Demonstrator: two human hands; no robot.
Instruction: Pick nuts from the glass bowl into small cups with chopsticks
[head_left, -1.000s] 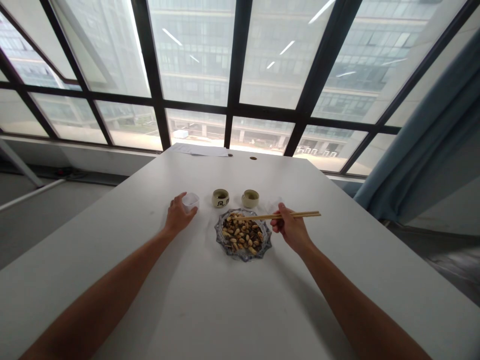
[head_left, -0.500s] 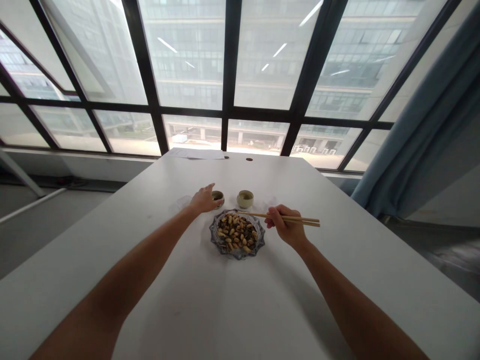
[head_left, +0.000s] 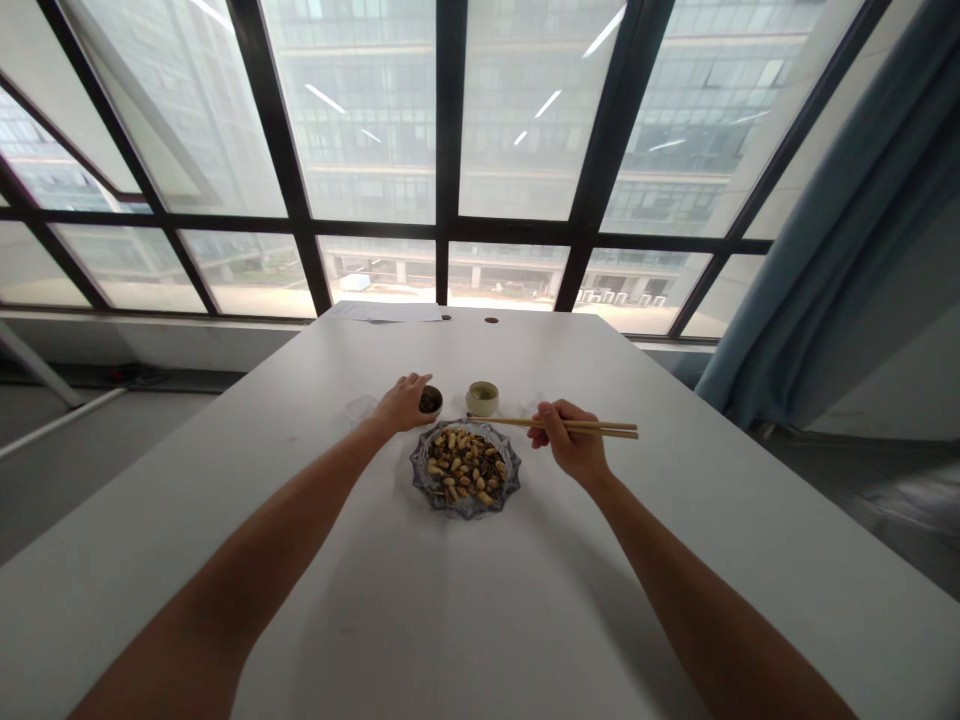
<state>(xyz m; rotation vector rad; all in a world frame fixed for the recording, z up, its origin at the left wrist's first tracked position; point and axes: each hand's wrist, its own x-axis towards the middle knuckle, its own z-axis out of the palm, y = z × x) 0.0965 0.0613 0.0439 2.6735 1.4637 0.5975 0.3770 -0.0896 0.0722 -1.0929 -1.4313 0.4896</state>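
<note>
My left hand (head_left: 405, 402) grips a small round cup (head_left: 431, 400), which is tilted toward me and shows dark bits inside. In my right hand (head_left: 568, 436) is a pair of wooden chopsticks (head_left: 600, 428); their tips reach left over the far rim of the glass dish, with a small dark piece at the end. That scalloped glass dish (head_left: 420, 482) holds a mix of nuts and dark seeds (head_left: 466, 465). A second pale cup (head_left: 482, 398) stands upright just behind the chopstick tips, to the right of the first cup.
A clear plastic piece (head_left: 361, 408) lies left of my left hand. Another faint clear piece (head_left: 531, 402) is beside my right hand. Sheets of paper (head_left: 386, 312) rest at the far edge of the white table (head_left: 420, 620). Windows stand beyond, a blue curtain (head_left: 825, 240) at right.
My left hand has closed around the left cup and tipped it toward me. The chopstick tips have shifted slightly, staying near the dish's far rim. The view has turned slightly.
</note>
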